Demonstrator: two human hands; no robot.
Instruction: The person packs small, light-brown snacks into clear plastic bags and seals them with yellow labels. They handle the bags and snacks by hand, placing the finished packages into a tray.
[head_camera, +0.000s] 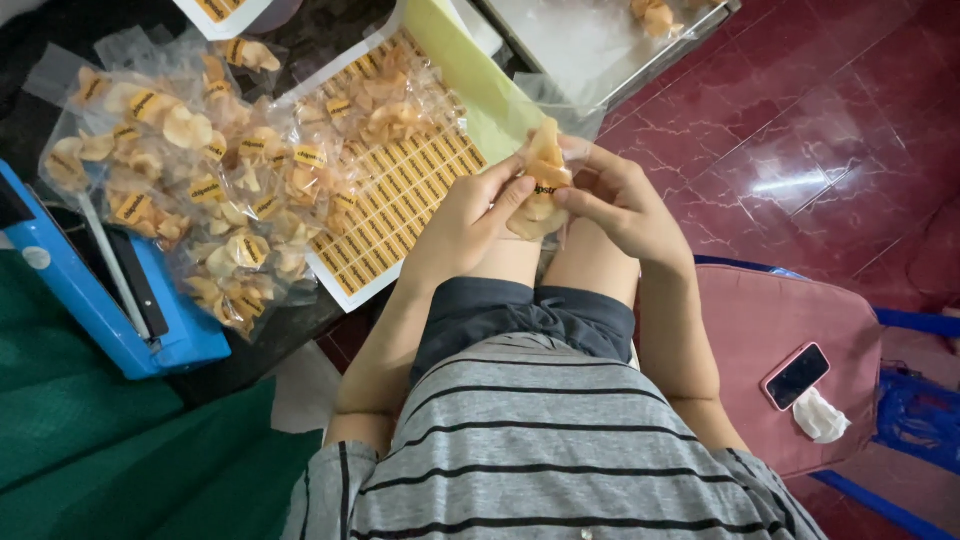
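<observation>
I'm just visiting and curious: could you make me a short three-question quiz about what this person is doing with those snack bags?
1. True or false: both the left hand and the right hand hold the same small clear plastic bag of pale yellow crackers.
2. What lies on the pink cushioned seat beside the person? A) a pair of scissors B) a smartphone in a pink case with a crumpled white tissue C) a roll of tape
3. Fill in: the blue heat sealer sits to the person's ____.

Key: 1 true; 2 B; 3 left.
</observation>
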